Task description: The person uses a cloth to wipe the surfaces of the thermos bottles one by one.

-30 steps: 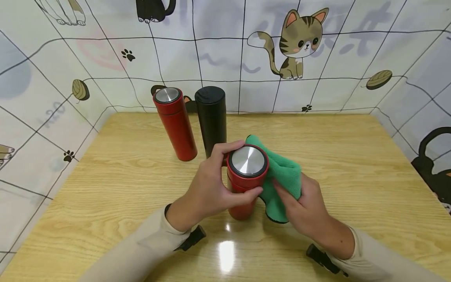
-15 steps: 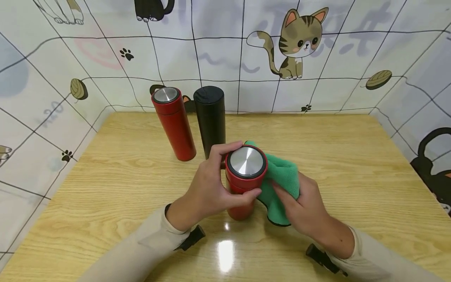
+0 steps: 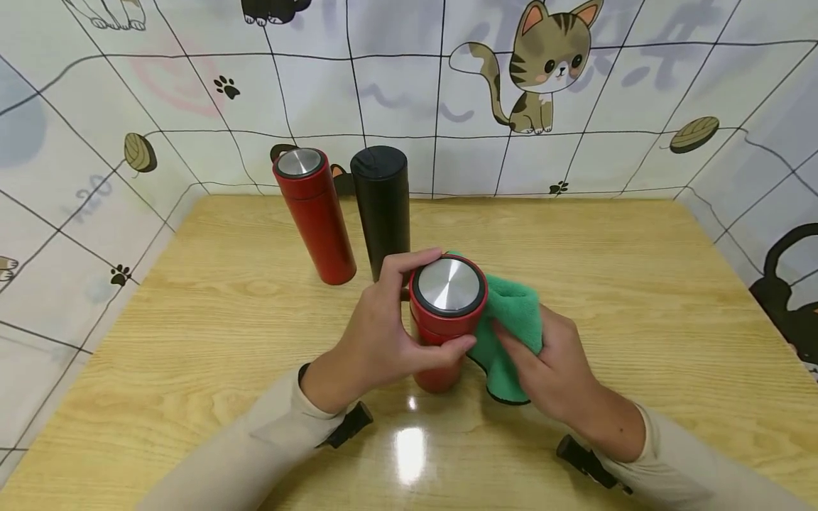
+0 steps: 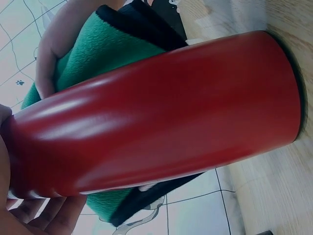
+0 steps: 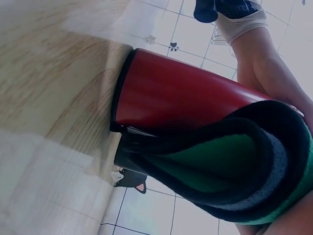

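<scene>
In the head view my left hand (image 3: 377,326) grips a red thermos bottle (image 3: 437,372) near its top, thumb in front and fingers behind. Its lid has a brushed silver disc in a black ring. My right hand (image 3: 556,365) holds a green cloth (image 3: 514,309) with dark edging against the bottle's right side. In the left wrist view the red body (image 4: 161,107) leans across the picture, with green cloth (image 4: 107,49) on both sides of it. The right wrist view has the bottle's dark base (image 5: 122,93) at the tabletop and the folded cloth (image 5: 205,161) beside the body.
A second red thermos (image 3: 319,227) and a black thermos (image 3: 382,213) stand upright behind the left hand. They rest on a wooden table (image 3: 211,341). A white cloth or sheet wall (image 3: 396,92) with cat drawings rises along its back and sides.
The cloth has slid around the bottle, and its far corner behind the lid now shows much less. The left hand keeps its grip. The head view has tilted slightly downward.
</scene>
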